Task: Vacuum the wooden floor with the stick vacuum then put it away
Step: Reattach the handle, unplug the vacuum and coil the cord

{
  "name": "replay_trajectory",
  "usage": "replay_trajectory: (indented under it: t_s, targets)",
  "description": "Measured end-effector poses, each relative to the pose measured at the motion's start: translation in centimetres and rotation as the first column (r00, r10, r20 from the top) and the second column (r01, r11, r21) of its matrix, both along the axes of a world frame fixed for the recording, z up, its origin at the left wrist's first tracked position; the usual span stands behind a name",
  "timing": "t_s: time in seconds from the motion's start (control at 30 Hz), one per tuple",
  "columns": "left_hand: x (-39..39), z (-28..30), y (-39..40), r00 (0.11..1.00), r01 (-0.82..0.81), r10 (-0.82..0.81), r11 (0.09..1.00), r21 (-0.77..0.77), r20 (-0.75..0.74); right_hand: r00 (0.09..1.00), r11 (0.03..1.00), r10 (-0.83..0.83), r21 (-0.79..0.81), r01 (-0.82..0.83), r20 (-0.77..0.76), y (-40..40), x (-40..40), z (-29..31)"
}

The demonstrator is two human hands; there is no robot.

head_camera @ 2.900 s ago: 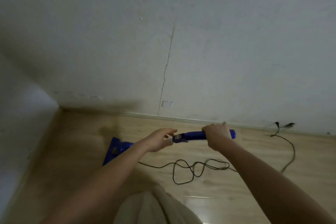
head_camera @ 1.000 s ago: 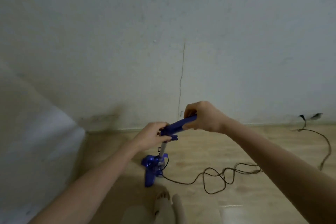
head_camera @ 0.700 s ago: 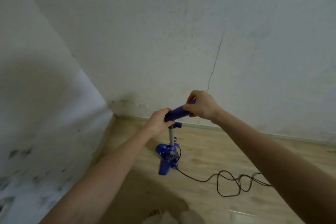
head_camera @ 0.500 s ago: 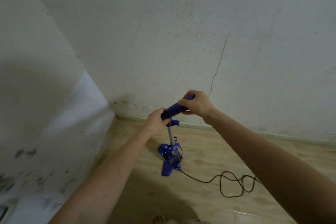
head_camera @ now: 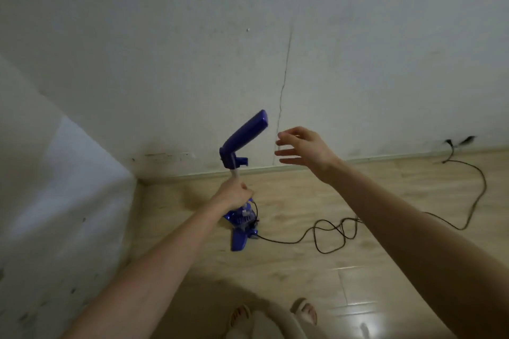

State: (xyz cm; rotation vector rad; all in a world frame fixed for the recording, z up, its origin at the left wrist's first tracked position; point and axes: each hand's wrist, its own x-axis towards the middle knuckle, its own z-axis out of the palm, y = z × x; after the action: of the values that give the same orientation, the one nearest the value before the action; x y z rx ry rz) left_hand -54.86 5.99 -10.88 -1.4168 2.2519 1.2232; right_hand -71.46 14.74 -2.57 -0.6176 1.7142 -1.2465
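The blue stick vacuum (head_camera: 242,221) stands upright on the wooden floor (head_camera: 303,270) near the room's corner. Its angled blue handle (head_camera: 243,133) points up and to the right, with nothing on it. My left hand (head_camera: 234,194) grips the grey shaft just below the handle block. My right hand (head_camera: 301,150) hovers to the right of the handle, fingers spread, touching nothing. The vacuum's black cord (head_camera: 333,232) runs from its base across the floor in loose loops.
The cord leads right to a plug (head_camera: 451,144) at the wall base. White walls (head_camera: 358,63) meet in a corner at left (head_camera: 136,177). My feet in sandals (head_camera: 304,311) stand at the bottom edge.
My right hand has let go of the handle and moved off to the right, fingers open. My left hand has slid from the handle down onto the shaft.
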Motion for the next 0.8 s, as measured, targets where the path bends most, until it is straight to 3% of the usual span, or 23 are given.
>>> replay_trajectory:
  t_s: [0.17, 0.33, 0.47, 0.6, 0.7, 0.8]
  targets:
    - [-8.1, 0.1, 5.9, 0.927, 0.364, -0.356, 0.930, -0.051, 0.118, 0.978, 0.974, -0.195, 0.135, 0.184, 0.076, 9.4, -7.1, -3.5]
    - [-21.8, -1.1, 14.5, 0.834, 0.547, -0.545, 0.837, 0.010, 0.089, 0.939, 0.888, -0.327, 0.305, 0.343, -0.104, 23.3, -17.3, -8.2]
    - [-33.5, -2.1, 23.4, 0.779, 0.610, -0.626, 0.772, 0.181, 0.046, 0.922, 0.753, -0.253, 0.539, 0.378, -0.293, 35.9, -26.0, -11.4]
    - [-44.1, -3.3, 30.2, 0.696, 0.709, -0.717, 0.694, 0.126, 0.037, 0.891, 0.638, -0.198, 0.636, 0.434, -0.408, 44.6, -33.5, -12.1]
    - [-50.7, -4.0, 33.4, 0.612, 0.784, -0.789, 0.615, 0.087, 0.056, 0.877, 0.618, -0.163, 0.647, 0.447, -0.451, 48.0, -39.1, -12.7]
    - [-57.7, -6.3, 35.2, 0.587, 0.800, -0.806, 0.592, 0.098, 0.075, 0.861, 0.600, -0.143, 0.649, 0.468, -0.489, 49.6, -45.8, -14.1]
